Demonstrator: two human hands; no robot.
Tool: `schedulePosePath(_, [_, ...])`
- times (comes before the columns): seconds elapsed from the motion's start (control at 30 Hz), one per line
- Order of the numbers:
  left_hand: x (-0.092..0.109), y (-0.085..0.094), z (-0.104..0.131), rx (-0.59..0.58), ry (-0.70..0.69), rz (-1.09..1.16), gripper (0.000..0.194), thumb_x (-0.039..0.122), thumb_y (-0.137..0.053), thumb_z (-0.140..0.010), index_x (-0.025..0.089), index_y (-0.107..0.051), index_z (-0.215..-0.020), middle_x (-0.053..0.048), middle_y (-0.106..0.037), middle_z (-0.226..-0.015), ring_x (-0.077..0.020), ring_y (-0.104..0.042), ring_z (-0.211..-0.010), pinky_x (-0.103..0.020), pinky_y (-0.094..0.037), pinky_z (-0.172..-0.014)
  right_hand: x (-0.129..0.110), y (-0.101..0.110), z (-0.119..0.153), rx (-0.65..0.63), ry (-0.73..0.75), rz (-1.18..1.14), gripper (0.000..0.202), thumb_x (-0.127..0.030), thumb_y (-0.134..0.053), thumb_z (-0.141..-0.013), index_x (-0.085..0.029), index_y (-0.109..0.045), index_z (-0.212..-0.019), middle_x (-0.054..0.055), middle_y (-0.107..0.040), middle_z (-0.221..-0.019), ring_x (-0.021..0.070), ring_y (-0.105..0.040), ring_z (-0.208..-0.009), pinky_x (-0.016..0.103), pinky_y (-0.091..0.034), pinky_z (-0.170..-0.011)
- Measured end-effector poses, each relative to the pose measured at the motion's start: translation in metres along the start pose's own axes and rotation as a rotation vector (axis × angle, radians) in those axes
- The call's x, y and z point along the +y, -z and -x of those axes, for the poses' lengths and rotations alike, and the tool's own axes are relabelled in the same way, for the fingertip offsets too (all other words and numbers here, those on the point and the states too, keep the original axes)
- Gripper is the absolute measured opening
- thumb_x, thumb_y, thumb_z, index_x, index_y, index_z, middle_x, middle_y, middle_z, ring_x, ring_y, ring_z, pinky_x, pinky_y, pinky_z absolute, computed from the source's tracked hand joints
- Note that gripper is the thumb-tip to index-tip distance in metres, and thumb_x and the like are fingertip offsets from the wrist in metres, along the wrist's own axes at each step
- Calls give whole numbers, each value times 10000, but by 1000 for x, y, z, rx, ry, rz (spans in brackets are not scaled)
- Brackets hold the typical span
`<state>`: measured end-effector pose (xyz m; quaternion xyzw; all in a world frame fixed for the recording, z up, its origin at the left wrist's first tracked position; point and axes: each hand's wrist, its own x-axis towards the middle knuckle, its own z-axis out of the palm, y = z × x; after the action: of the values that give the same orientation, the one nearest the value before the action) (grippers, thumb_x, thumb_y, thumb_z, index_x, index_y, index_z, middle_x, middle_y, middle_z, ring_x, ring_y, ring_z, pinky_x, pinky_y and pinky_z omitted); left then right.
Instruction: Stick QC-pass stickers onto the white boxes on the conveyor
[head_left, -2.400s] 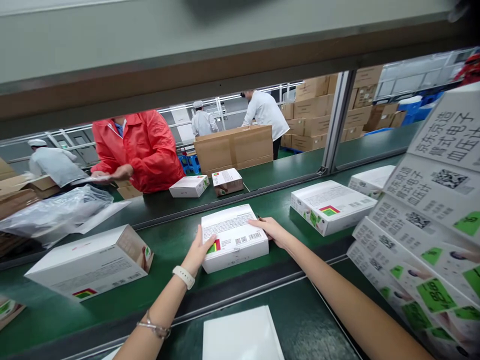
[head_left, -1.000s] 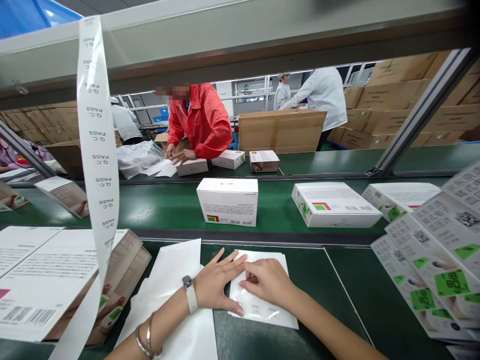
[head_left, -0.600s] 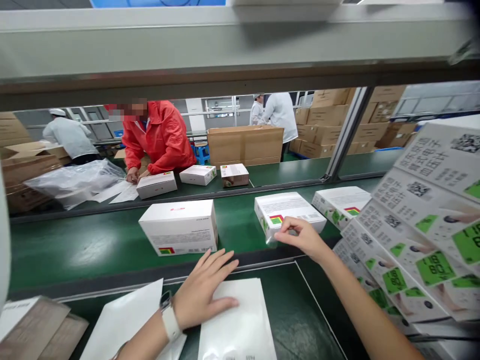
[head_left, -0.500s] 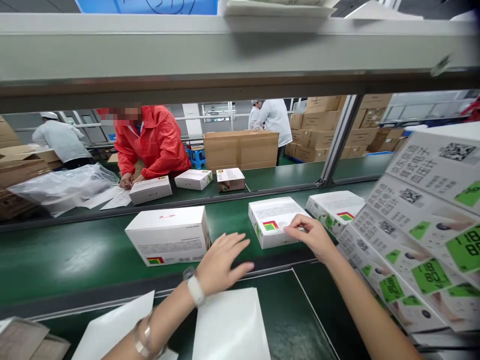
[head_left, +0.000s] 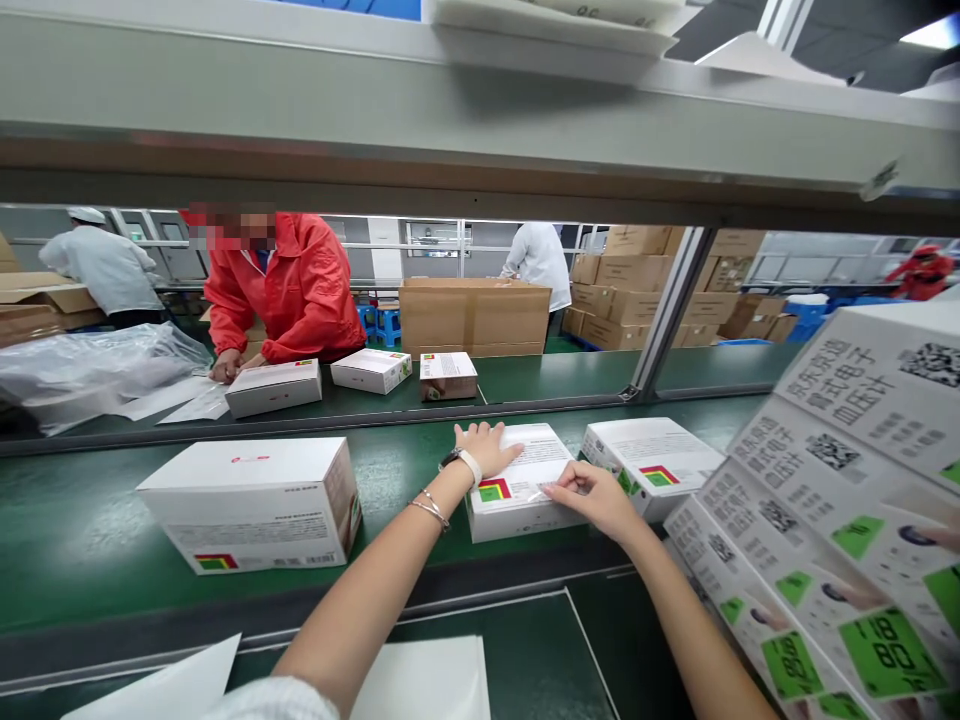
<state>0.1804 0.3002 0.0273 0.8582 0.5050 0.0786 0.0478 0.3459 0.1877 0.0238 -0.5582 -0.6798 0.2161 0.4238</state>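
Along a green conveyor belt (head_left: 52, 560), seen in the single head view, a worker leans both bare hands over a flat white box (head_left: 541, 450), its printed face up and its long plain side toward the wearer. The left hand (head_left: 481, 450) lies palm down across the left part of the box's top, its grip spread; the right hand (head_left: 600, 495) brings thumb and forefinger pressed together to the top near the front edge, right of a coloured emblem (head_left: 493, 490). Whether a small clear piece sits in that pinch is too fine to tell. Good handling here would seem to rest on light, even pressure from the left palm, enough to keep the box from sliding or turning on the smooth belt, while the right fingertips work square to the edge and clear of the print. A second white box (head_left: 654, 448) lies just to the right, so the right knuckles probably need care not to nudge it; a taller carton (head_left: 247, 500) stands well apart on the left. Nearer the wearer, white sheets (head_left: 427, 675) lie on the green surface (head_left: 540, 640). Across the line, a co-worker in a red jacket (head_left: 289, 290) bends over papers (head_left: 191, 400).
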Motion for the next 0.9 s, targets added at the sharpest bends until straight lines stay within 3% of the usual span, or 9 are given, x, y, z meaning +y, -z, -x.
schedulePosePath(0.23, [-16,5,18,-20,-117,-29,667,640,-133,-792,244,-245,-1317,-89,-171,-1396,-331,-120,-1254,-572,-45,-938,0,2,-24,-284,-20,-61,327,-456,-637,-601,-155,-516,-564,-18,-517,-556,107,-449,-525,222,-343,-483])
schedulePosePath(0.37, [-22,11,39,-55,-209,-21,637,631,-151,-803,270,-228,-1323,-56,-159,-1402,-315,-123,-1260,-544,-91,-953,-4,-4,-34,-396,-15,-63,315,-447,-654,-580,-156,-534,-571,-31,-510,-528,94,-434,-496,205,-324,-457])
schedulePosePath(0.6, [-32,18,74,-104,-311,35,588,619,-184,-814,321,-204,-1321,-9,-152,-1402,-267,-92,-1275,-502,-76,-983,-16,-19,-44,-485,-4,-29,270,-412,-668,-555,-162,-575,-596,-40,-504,-497,92,-431,-473,191,-302,-429])
schedulePosePath(0.77, [-41,24,86,-103,-292,33,651,656,-250,-773,307,-214,-1321,-21,-136,-1404,-281,-78,-1274,-521,-64,-979,-23,-27,-45,-440,103,152,238,-405,-653,-578,-182,-574,-592,-33,-526,-538,104,-452,-498,194,-297,-444])
schedulePosePath(0.9, [-44,28,89,-101,-262,28,666,676,-267,-750,310,-253,-1307,-23,-178,-1397,-294,-127,-1265,-541,-89,-970,-24,-21,-48,-152,119,393,225,-402,-600,-643,-196,-543,-573,-13,-549,-577,129,-478,-549,208,-274,-468])
